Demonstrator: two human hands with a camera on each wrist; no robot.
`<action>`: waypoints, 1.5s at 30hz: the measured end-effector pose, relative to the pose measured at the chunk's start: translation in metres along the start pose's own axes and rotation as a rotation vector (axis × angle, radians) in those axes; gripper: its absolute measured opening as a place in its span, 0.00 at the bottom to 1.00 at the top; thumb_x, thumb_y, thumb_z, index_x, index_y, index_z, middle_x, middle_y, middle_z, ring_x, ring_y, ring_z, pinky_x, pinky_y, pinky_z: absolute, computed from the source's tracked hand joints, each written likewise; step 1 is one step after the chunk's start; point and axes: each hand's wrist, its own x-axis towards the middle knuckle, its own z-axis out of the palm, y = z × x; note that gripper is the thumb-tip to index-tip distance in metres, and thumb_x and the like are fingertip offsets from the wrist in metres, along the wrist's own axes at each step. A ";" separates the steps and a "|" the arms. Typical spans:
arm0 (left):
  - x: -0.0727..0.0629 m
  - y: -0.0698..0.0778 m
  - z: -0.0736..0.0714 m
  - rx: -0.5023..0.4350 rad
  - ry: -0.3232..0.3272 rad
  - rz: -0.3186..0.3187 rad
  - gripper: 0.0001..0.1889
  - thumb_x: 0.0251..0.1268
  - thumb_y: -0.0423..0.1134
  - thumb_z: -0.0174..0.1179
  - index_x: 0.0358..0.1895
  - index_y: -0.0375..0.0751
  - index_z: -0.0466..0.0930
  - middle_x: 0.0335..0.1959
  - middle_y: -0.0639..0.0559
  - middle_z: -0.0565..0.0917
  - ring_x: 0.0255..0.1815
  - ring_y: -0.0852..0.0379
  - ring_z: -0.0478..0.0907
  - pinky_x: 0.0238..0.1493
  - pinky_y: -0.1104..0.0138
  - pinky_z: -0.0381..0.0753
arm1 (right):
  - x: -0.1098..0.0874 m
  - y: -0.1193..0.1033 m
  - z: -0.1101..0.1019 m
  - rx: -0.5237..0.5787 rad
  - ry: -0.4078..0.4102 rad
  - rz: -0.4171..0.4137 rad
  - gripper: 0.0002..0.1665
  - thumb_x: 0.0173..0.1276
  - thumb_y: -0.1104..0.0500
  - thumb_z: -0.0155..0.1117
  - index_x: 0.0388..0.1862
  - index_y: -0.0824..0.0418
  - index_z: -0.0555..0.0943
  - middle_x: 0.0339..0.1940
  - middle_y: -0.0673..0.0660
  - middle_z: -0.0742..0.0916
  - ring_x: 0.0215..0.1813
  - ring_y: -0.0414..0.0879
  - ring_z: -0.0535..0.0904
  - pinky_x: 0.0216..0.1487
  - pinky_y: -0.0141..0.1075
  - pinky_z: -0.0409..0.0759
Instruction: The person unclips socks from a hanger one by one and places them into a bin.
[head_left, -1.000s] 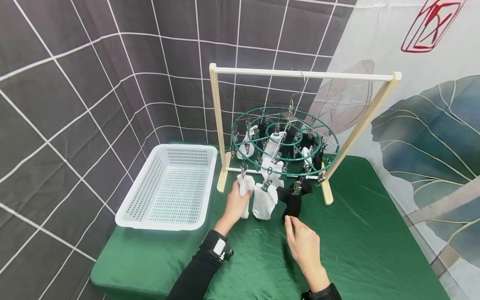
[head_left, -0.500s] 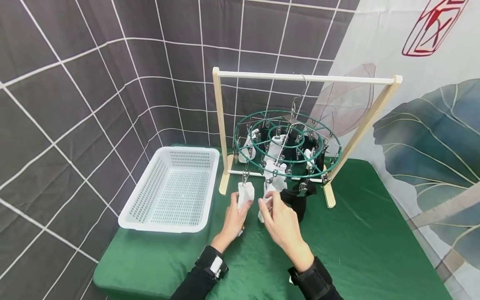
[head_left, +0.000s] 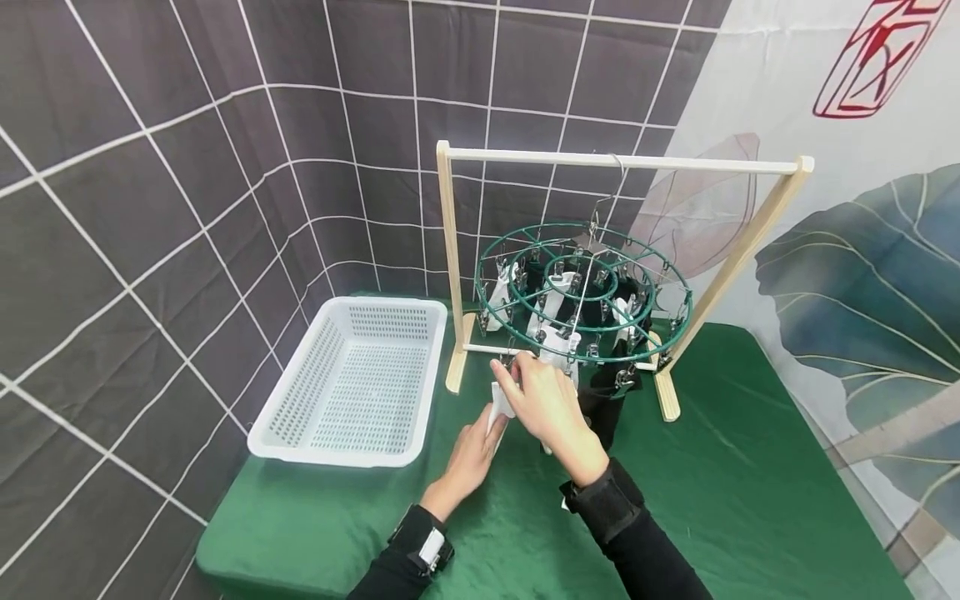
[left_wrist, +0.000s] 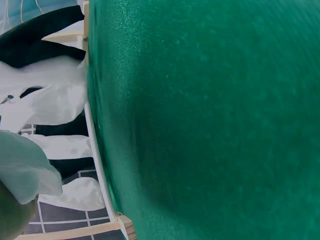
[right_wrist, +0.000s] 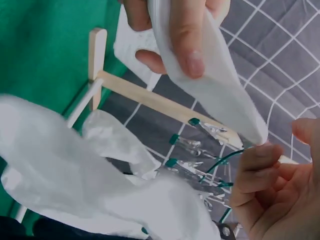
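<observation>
My left hand [head_left: 467,460] grips a white sock [head_left: 501,403] below the front left edge of the green round clip hanger [head_left: 584,358]. In the right wrist view the left thumb lies along this sock [right_wrist: 220,92]. My right hand [head_left: 553,410] is at the sock's upper end, beside a metal clip. Its fingers [right_wrist: 256,160] are curled and touch the sock's tip, while the thumb stands apart; whether they pinch the clip is hidden. Another white sock [right_wrist: 100,170] hangs close by in the right wrist view. A black sock [head_left: 602,412] hangs behind the right hand.
A wooden stand [head_left: 453,250] with a white crossbar [head_left: 540,156] carries the hanger, where several more white and black socks are clipped. A white perforated basket [head_left: 337,457] stands to its left on the green cloth-covered table [head_left: 720,467]. Grey gridded fabric [head_left: 360,125] hangs behind.
My right hand has left the black sock, passed the neighbouring white sock, and moved left to the top of the sock in my left hand. The left hand has kept its grip, slightly lower.
</observation>
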 end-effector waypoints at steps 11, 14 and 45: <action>0.003 -0.003 -0.001 0.025 -0.056 0.010 0.12 0.82 0.46 0.46 0.46 0.42 0.72 0.20 0.58 0.67 0.20 0.63 0.63 0.22 0.71 0.63 | 0.010 0.017 0.000 0.021 -0.008 0.024 0.24 0.77 0.43 0.56 0.24 0.57 0.73 0.16 0.51 0.75 0.17 0.44 0.68 0.20 0.35 0.62; 0.004 -0.003 -0.001 0.034 -0.059 0.001 0.12 0.82 0.46 0.46 0.47 0.41 0.73 0.21 0.58 0.67 0.20 0.63 0.64 0.23 0.71 0.63 | 0.010 0.020 0.000 0.024 0.026 0.000 0.23 0.75 0.45 0.59 0.22 0.56 0.73 0.15 0.50 0.76 0.17 0.43 0.68 0.22 0.35 0.63; 0.001 -0.013 -0.001 0.087 0.064 0.038 0.10 0.82 0.43 0.45 0.43 0.40 0.69 0.16 0.51 0.72 0.16 0.60 0.66 0.14 0.62 0.68 | 0.001 0.035 0.009 0.246 0.059 0.148 0.23 0.65 0.51 0.68 0.14 0.56 0.73 0.11 0.48 0.71 0.17 0.42 0.66 0.22 0.32 0.60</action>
